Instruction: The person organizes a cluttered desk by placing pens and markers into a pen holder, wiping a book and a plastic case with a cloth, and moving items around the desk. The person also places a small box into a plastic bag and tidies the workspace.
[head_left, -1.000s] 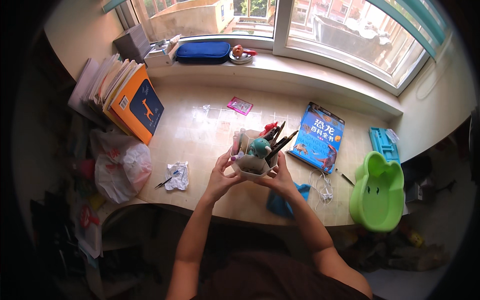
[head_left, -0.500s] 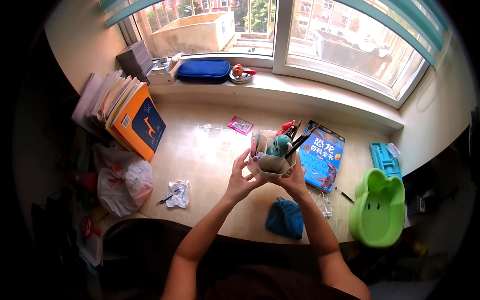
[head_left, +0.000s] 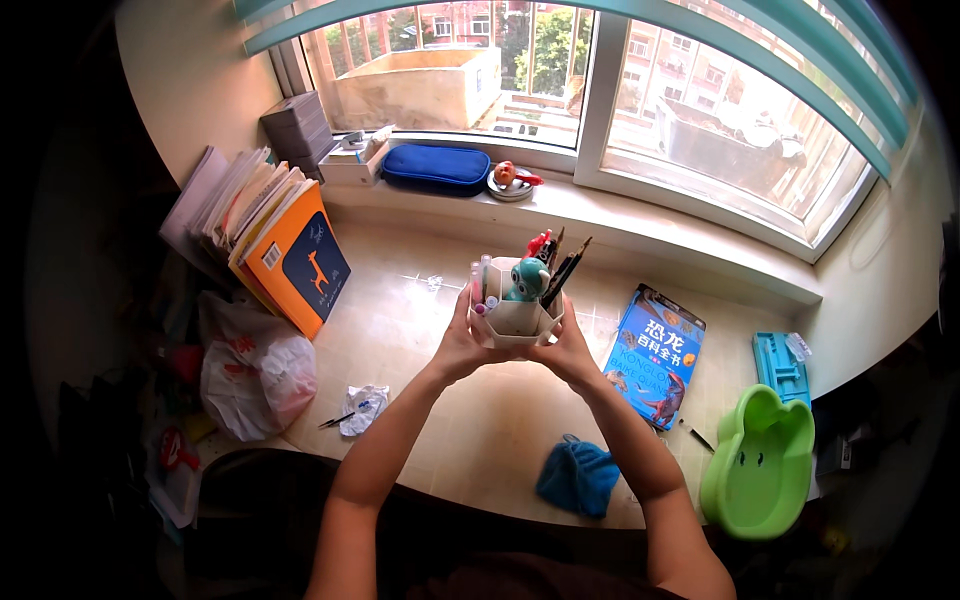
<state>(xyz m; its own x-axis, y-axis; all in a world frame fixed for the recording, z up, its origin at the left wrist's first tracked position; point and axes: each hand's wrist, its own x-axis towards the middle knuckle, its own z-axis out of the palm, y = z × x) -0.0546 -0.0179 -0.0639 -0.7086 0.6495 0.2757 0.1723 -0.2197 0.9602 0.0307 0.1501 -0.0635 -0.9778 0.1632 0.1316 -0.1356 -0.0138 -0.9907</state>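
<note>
Between my two hands I hold a white pen holder with several compartments, raised over the desk. My left hand is wrapped round its left side and my right hand round its right side. A teal toy figure with round eyes sits in the middle of the holder. Dark pencils stick out at the right, next to a red item. Pink-tinted pens or tubes stand in the left compartment. The underside of the holder and some fingertips are hidden.
To the right lie a blue book, a black pen, a teal tray and a green basin. A blue cloth is near the front edge. At left are crumpled paper, a plastic bag and upright books.
Both hands have carried the pen holder leftward, away from the blue book, which now shows fully. The pink packet behind the holder is no longer visible. The whole view has shifted a little.
</note>
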